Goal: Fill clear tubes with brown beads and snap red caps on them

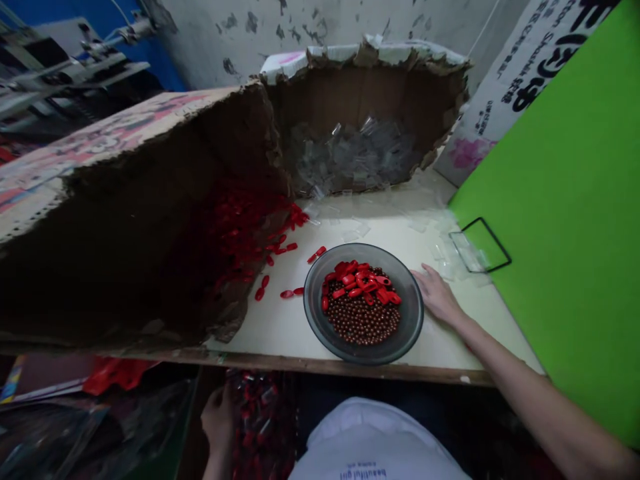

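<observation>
Red plastic pieces and brown beads sit in a grey glass bowl near the worktop's front edge; your right hand rests just beside it, fingers together, your left hand below the edge, fingers unclear.

Table, near edge: shallow bowl, centre-right. In bowl: beads, with plastic pieces lying on top. On table, left of bowl: loose pieces, running up to and into torn cardboard box, far left. Far right corner: second torn cardboard box, holding plastic slips; more slips lie on table, far right of bowl. Right hand: on table, just right of bowl. Left hand: below near table edge, beside bag of pieces. Right of table: upright board.
</observation>
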A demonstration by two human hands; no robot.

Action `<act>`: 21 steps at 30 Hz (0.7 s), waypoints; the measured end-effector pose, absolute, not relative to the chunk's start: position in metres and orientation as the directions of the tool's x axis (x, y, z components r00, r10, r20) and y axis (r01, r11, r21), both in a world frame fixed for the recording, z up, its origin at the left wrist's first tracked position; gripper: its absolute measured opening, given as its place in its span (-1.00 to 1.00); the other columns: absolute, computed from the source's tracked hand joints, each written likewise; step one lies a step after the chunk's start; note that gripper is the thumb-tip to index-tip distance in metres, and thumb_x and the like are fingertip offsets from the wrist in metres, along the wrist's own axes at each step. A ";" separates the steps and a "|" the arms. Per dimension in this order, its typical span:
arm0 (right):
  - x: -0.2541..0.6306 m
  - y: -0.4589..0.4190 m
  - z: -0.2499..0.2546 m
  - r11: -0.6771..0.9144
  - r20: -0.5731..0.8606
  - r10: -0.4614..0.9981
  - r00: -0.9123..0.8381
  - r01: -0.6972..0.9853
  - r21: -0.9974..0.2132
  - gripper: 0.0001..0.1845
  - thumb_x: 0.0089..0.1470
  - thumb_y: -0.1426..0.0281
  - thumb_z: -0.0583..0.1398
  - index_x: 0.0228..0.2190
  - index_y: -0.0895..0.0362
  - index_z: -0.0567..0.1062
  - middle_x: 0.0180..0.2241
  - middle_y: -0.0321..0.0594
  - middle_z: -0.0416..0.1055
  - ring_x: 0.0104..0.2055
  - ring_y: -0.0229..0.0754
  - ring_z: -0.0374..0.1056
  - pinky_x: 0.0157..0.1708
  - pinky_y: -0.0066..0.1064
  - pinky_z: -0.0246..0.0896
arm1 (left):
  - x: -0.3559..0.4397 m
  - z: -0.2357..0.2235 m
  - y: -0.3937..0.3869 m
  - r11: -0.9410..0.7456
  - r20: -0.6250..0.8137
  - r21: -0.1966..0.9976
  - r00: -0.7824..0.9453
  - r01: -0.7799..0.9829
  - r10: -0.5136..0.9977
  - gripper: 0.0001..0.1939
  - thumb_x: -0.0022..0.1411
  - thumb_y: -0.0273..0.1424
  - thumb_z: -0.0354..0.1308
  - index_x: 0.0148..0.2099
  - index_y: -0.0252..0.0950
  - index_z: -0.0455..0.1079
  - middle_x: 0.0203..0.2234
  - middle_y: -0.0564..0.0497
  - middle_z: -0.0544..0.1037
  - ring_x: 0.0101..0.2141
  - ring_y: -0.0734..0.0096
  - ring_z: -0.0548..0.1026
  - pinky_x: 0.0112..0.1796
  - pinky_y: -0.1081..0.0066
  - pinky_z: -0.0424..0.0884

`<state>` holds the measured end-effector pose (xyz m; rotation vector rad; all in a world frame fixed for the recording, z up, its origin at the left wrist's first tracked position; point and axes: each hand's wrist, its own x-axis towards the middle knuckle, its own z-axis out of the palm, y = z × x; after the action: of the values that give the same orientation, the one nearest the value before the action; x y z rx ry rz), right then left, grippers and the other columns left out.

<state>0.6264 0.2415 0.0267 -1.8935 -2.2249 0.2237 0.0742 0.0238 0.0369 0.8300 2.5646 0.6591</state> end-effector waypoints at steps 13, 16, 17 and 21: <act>0.623 0.205 0.038 0.120 0.252 0.968 0.012 0.856 -0.502 -0.56 0.23 0.19 -0.02 0.01 0.17 0.34 -0.06 0.02 0.42 -0.01 0.00 0.37 0.04 -0.08 0.26 | 0.255 0.096 0.145 0.324 -0.339 0.940 -0.173 -0.106 0.925 -0.60 0.07 -0.06 0.21 -0.41 -0.29 0.24 -0.67 0.19 0.29 -0.67 0.61 0.26 -0.61 0.57 0.22; 0.624 0.201 0.041 0.115 0.292 0.955 0.052 0.843 -0.525 -0.61 0.22 0.19 -0.02 -0.07 0.13 0.41 0.00 0.00 0.38 0.05 -0.01 0.32 0.09 -0.06 0.22 | 0.258 0.100 0.151 0.299 -0.314 0.948 -0.158 -0.110 0.936 -0.63 0.06 -0.12 0.25 -0.43 -0.31 0.25 -0.66 0.19 0.28 -0.68 0.63 0.27 -0.61 0.59 0.21; 0.625 0.198 0.043 0.109 0.303 0.950 0.070 0.838 -0.534 -0.61 0.22 0.19 -0.01 -0.09 0.12 0.43 0.00 0.00 0.37 0.07 0.00 0.30 0.10 -0.06 0.19 | 0.258 0.105 0.151 0.296 -0.309 0.949 -0.137 -0.107 0.941 -0.65 0.07 -0.14 0.25 -0.42 -0.32 0.26 -0.66 0.18 0.30 -0.67 0.63 0.28 -0.61 0.59 0.22; 0.626 0.188 0.051 0.058 0.319 0.933 0.166 0.805 -0.590 -0.61 0.22 0.17 0.00 -0.12 0.11 0.47 -0.11 -0.03 0.41 -0.02 -0.01 0.34 0.07 -0.06 0.22 | 0.264 0.129 0.152 0.259 -0.266 0.962 -0.090 -0.081 0.960 -0.68 0.08 -0.18 0.24 -0.40 -0.33 0.30 -0.64 0.16 0.34 -0.66 0.64 0.30 -0.60 0.59 0.24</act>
<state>0.6261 0.1883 0.0508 -1.7634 -1.6577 0.2391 0.2641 0.1517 0.1288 0.9126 1.3448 1.1128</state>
